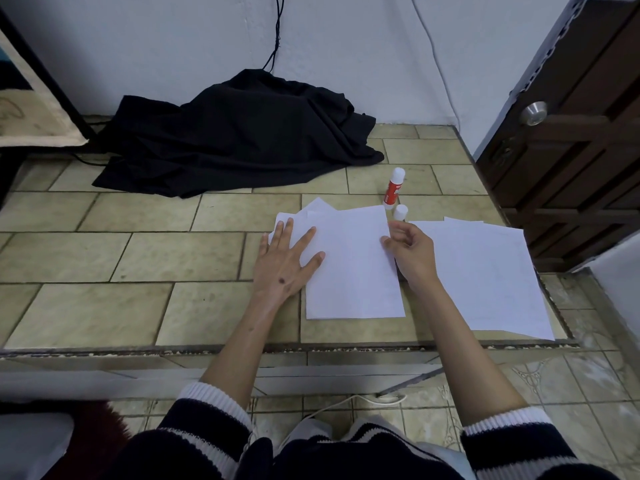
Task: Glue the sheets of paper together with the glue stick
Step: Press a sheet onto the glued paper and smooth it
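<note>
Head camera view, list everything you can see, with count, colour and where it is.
paper stack: one, white, centre of the ledge, under the left hand
second paper stack: one, white, right of the first, near the ledge's right edge
glue stick: one, red and white, upright behind the stacks
cap: one, white, just in front of the glue stick
cloth: one, black, heaped at the back by the wall
cables: two, one black and one white, down the wall
door: one, dark brown, at right
knob: one, silver, on the door
ledge: one, beige tiled
left hand: flat, fingers spread on the paper stack
right hand: fingers curled at that stack's right edge
</note>
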